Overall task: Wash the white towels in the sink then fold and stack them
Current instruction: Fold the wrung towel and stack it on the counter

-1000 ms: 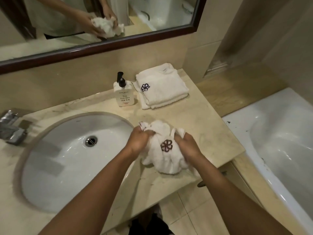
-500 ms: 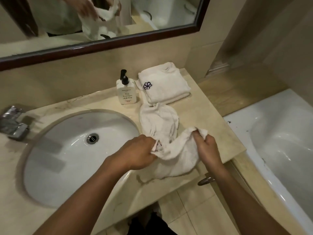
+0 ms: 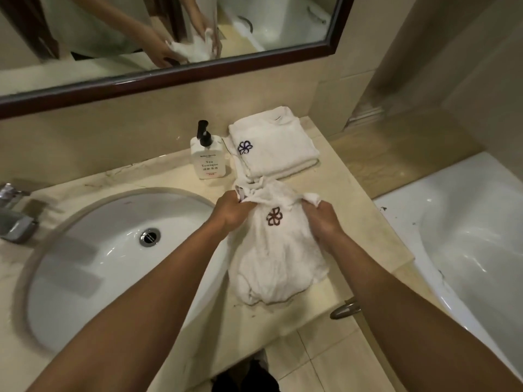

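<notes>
Holding a crumpled white towel (image 3: 276,250) by its far edge, both hands are bunched tight on the cloth: the left hand (image 3: 229,212) pinches one corner, the right hand (image 3: 322,219) grips the other corner, with a tuft of fabric poking out above its knuckles. So each grip is closed on the towel, no open fingers here. Between the two grips sits a dark flower logo (image 3: 274,217), facing up. Below the grips the rest of the towel hangs in loose wrinkles and lies on the beige surface (image 3: 356,222), near its front edge.

Just past the grips, further back on the surface, there's a folded towel stack (image 3: 273,145) with its own flower mark, and the held towel's far edge nearly touches it. Beside that stack stands a pump soap bottle (image 3: 208,158). Off to the left of the left grip is the sink (image 3: 85,250). Right of the right grip, lower down, a white bathtub (image 3: 467,236).
</notes>
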### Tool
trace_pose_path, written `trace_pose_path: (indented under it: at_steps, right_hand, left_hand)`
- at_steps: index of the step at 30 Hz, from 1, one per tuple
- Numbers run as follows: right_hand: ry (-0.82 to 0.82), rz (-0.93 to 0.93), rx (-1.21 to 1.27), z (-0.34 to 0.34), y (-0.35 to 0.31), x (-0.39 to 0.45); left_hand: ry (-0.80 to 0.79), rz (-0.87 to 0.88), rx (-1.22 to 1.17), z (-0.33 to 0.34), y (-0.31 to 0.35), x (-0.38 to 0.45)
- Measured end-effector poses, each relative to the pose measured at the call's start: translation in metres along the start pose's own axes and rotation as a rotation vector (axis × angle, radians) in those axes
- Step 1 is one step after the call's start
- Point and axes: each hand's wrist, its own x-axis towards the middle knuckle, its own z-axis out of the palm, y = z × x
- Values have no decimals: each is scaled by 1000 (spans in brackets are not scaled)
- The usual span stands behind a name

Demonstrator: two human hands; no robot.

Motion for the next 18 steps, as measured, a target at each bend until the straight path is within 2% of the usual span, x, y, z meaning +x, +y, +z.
trace_pose_path:
  at_steps: [3, 5, 8, 11, 13, 15, 18]
  right_hand:
    - [-54, -6, -150, 21, 5, 22]
    - [-69, -33, -230, 31, 4, 32]
    - [-87, -49, -172, 39, 0, 34]
    - [-146, -46, -76, 36, -3, 27]
    - [-168, -81, -96, 25, -6, 18]
    - [-141, -131, -173, 5, -3, 14]
    - [-87, -212, -318, -30, 5, 8]
  left_hand:
    - [88, -69, 60, 10, -12, 27]
    - [168, -35, 43, 17, -32, 47]
    - [241, -5, -81, 28, -61, 62]
    - [266, -70, -246, 25, -45, 37]
    - [185, -164, -415, 11, -32, 22]
    - [-16, -258, -571, -5, -20, 10]
    - [-182, -167, -515, -28, -12, -7]
